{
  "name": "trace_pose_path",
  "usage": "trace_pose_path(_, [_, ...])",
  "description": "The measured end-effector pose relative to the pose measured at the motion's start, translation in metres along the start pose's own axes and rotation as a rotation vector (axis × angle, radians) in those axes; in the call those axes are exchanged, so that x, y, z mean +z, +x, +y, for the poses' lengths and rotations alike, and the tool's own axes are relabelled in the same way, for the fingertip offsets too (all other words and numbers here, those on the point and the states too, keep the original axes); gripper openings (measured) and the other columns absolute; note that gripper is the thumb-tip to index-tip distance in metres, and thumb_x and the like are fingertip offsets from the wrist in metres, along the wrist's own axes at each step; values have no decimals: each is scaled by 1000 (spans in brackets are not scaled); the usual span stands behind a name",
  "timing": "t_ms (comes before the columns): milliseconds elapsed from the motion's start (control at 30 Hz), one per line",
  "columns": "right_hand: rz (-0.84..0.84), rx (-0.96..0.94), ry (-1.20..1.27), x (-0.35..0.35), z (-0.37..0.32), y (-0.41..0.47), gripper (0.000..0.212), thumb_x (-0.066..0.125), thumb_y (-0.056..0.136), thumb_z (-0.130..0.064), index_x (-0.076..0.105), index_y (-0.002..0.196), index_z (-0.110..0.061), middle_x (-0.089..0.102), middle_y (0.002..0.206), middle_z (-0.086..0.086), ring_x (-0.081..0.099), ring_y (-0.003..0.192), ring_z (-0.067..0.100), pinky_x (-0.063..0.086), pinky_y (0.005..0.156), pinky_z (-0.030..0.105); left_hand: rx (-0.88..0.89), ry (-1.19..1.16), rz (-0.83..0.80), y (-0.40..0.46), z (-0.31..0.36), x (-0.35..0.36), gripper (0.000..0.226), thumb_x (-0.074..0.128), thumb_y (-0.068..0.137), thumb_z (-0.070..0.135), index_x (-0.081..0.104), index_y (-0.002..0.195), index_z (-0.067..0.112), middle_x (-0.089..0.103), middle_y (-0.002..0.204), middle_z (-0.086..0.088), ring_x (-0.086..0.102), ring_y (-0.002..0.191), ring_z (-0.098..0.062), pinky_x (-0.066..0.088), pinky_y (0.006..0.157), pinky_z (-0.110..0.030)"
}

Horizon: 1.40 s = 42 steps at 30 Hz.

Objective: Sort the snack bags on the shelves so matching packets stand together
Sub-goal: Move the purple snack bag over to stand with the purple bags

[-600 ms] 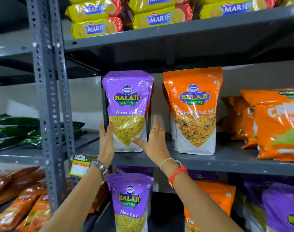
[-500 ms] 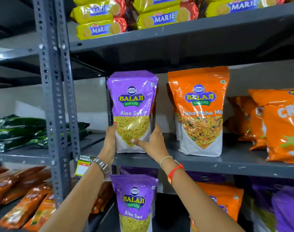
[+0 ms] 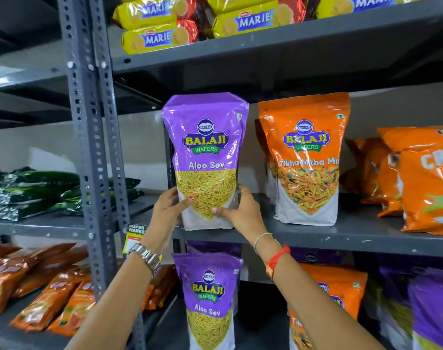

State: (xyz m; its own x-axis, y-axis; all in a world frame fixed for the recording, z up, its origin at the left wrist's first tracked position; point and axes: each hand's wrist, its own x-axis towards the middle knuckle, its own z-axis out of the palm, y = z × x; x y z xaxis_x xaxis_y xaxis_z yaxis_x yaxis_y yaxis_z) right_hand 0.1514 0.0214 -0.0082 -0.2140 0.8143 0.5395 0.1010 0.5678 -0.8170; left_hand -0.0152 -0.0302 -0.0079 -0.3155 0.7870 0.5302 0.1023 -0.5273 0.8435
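A purple Aloo Sev bag [image 3: 205, 147] stands upright at the left end of the middle shelf [image 3: 341, 236]. My left hand [image 3: 166, 210] grips its lower left side, thumb on the front. My right hand [image 3: 243, 213] holds its lower right side, thumb across the front. An orange Tikha Mitha Mix bag [image 3: 305, 157] stands upright just to its right, with more bags behind it. On the shelf below stand another purple Aloo Sev bag [image 3: 207, 299] and an orange mix bag [image 3: 326, 299].
Orange crisp bags [image 3: 422, 178] lean at the right of the middle shelf. Yellow Marie biscuit packs [image 3: 159, 29] lie on the top shelf. A perforated grey upright [image 3: 91, 147] stands left of my hands. Green packets [image 3: 33, 190] and orange packets [image 3: 38, 286] fill the left rack.
Both hands have closed in from beside the purple Aloo Sev bag onto its lower sides. The view has shifted slightly; the bag stays upright on the shelf.
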Motion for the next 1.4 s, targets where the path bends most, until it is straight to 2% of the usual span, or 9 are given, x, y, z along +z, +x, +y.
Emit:
trace_pose_path(267, [-1,-104,84,-23,1,-59,87,85,47,-41,52,124,-17,66,123,4,61,115,17,48,103,43,-19,-38,-16,-72,21,4,38,65,77,3,61,113,15,74,94,7,70,85,-14,59,63,-29])
trace_pose_path(500, [-117,-62,81,-44,39,-117,66,80,63,2,48,119,-13,61,105,-11,60,89,-16,45,79,4,-169,-20,-45,-135,-4,7,42,71,69,1,60,108,9,68,106,-13,64,98,-33,53,84,-49])
trace_pose_path(800, [-208,255,152,-45,139,-193,71,74,70,8,41,132,-7,58,125,11,57,117,15,48,99,25,-245,329,103,-205,-108,21,70,86,38,42,67,100,14,68,106,-19,69,89,-31,58,76,-50])
trace_pose_path(900, [-221,305,148,-41,172,-209,74,73,73,5,38,137,-6,53,136,15,50,128,27,43,108,42,-254,399,143,-228,-140,32,64,87,47,30,66,104,10,63,109,-18,68,88,-28,58,72,-37])
trace_pose_path(1067, [-265,363,155,-36,213,-217,79,68,76,8,29,143,-2,42,146,16,40,137,28,43,101,17,-258,451,219,-254,-175,50,51,85,55,18,60,96,3,51,98,-11,53,79,-16,38,63,-5])
trace_pose_path(1167, [-312,410,180,-34,231,-216,79,70,77,1,27,144,-2,42,146,11,43,134,19,44,107,31,-291,445,252,-258,-190,60,44,84,56,10,52,87,8,46,95,-10,49,76,-8,38,62,-2])
trace_pose_path(1233, [-314,401,173,-33,243,-214,94,77,71,-26,25,144,0,42,139,-2,49,120,-8,46,102,20,-316,434,253,-255,-201,66,44,84,57,8,51,87,9,44,96,-7,51,77,-7,42,64,-4])
trace_pose_path(1300, [-303,404,142,-30,257,-210,93,77,71,-22,23,144,0,41,135,-7,49,111,-19,47,99,19,-343,465,243,-249,-215,71,46,85,57,11,54,90,7,45,97,-6,53,79,-16,48,73,-18])
trace_pose_path(1400, [-244,445,59,-25,277,-203,72,59,80,14,31,142,-11,49,132,3,51,121,12,45,106,39,-372,470,238,-238,-234,78,48,85,56,13,53,92,12,46,98,-6,55,85,-26,51,73,-29])
